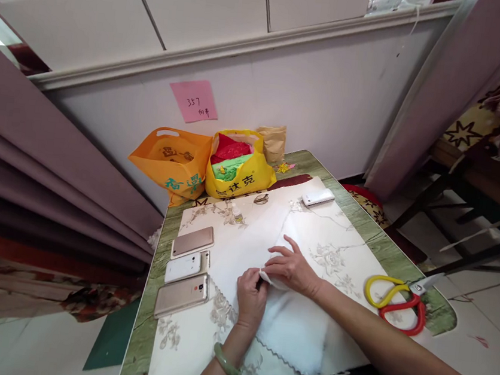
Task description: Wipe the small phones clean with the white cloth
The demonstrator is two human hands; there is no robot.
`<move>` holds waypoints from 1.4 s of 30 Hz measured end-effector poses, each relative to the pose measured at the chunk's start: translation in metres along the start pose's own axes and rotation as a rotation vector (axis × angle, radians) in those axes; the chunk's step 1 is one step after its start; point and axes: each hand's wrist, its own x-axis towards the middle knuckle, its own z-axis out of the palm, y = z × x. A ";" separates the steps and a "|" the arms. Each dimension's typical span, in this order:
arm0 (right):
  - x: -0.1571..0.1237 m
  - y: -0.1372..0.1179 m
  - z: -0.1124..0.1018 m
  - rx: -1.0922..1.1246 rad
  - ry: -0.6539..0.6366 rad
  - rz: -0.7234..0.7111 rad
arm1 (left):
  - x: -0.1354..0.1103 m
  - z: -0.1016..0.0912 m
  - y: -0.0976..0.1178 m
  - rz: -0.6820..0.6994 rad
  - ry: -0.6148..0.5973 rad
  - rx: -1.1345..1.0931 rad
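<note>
A white cloth (297,331) with a scalloped edge lies over the table in front of me. My left hand (251,296), with a green bangle (226,362) on its wrist, is closed and pinches a small gathered fold of the cloth. Against that same fold rests my right hand (290,267), thumb and index finger pinched at it while its other fingers stretch out. What lies inside the folded bit is hidden by the fingers. Large scissors (400,298) with one yellow and one red handle lie to the right of my forearm.
Several phones (192,242) lie along the table's left side. A white device (318,196) sits at the back right. An orange bag (172,160), a yellow bag (244,178) of coloured cloth and a brown paper pouch (273,144) stand against the wall. A stool (436,215) is beyond the right edge.
</note>
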 end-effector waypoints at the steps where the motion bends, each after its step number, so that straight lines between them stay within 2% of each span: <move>1: -0.003 0.008 -0.005 -0.012 0.006 0.025 | 0.000 0.000 0.000 0.002 -0.007 0.002; 4: -0.015 0.034 -0.024 -0.086 0.039 0.121 | -0.001 0.001 -0.001 0.009 -0.021 -0.004; 6: -0.018 0.040 -0.031 -0.122 0.056 0.153 | -0.001 0.002 -0.001 0.013 -0.018 -0.010; 8: -0.015 0.032 -0.029 -0.126 0.055 0.143 | -0.001 0.002 -0.001 0.016 -0.011 -0.010; 12: 0.000 -0.003 -0.006 -0.050 0.026 0.009 | 0.001 0.001 0.000 0.014 0.011 -0.002; 14: 0.003 -0.009 0.002 -0.025 0.011 -0.029 | 0.001 0.000 0.000 0.004 0.013 -0.002; 16: 0.000 -0.002 0.001 -0.030 0.003 -0.015 | 0.000 0.000 0.000 -0.002 -0.004 -0.002; 20: -0.014 0.032 -0.020 -0.108 0.038 0.117 | -0.002 0.000 0.001 -0.009 -0.032 -0.014; 22: -0.017 0.039 -0.028 -0.145 0.066 0.173 | -0.002 0.000 0.002 -0.017 -0.027 -0.021; 25: -0.010 0.024 -0.025 -0.142 0.063 0.158 | 0.000 0.000 0.003 -0.017 -0.020 -0.017; 28: 0.000 0.000 -0.009 -0.078 0.021 0.033 | 0.000 -0.001 0.003 -0.017 -0.020 0.002; 31: 0.001 -0.005 0.001 -0.025 -0.001 -0.009 | 0.000 -0.001 0.002 -0.025 -0.022 0.017; 38: -0.026 0.041 -0.009 0.047 -0.015 0.276 | -0.001 0.000 0.001 -0.006 -0.023 -0.016; 42: -0.034 0.049 -0.005 0.096 -0.047 0.358 | -0.001 -0.001 0.000 0.000 -0.014 -0.028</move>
